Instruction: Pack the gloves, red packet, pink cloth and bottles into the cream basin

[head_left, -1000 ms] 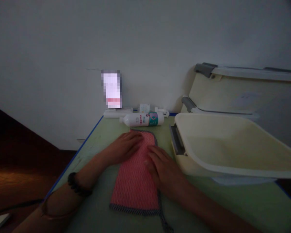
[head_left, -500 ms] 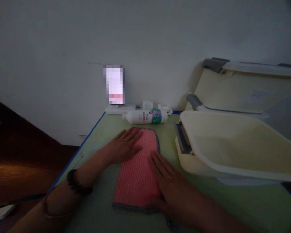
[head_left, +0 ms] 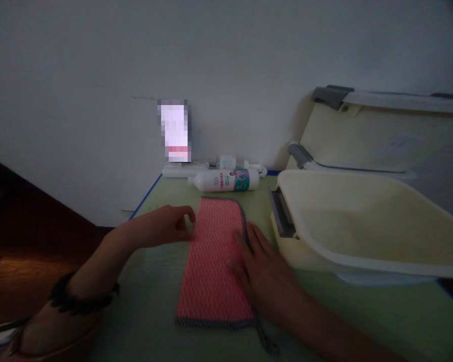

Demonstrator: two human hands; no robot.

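A pink textured cloth (head_left: pixel 217 261) with a dark checked border lies flat, longways, on the green tabletop, apparently folded, with a loop or corner trailing at its lower right. Beside its upper left edge hovers my left hand (head_left: pixel 169 223), fingers bent and a gap between thumb and index finger, nothing in it. My right hand (head_left: pixel 262 269) rests along the cloth's right edge with its fingers extended and the thumb over the pink fabric. Just beyond the cloth a white bottle (head_left: pixel 224 180) with a teal and purple label lies on its side.
On the right stands a cream storage bin (head_left: pixel 347 221) with grey latches, its lid (head_left: pixel 366 130) raised against the wall. A blurred bright phone-like screen (head_left: pixel 175 130) stands on a white base (head_left: pixel 183 170) at the back left. A small clear bottle (head_left: pixel 227 162) lies behind the white one.
My left hand has lifted off the cloth and moved left, its fingers curling from flat to bent. My right hand stays at the right edge, having shifted slightly.
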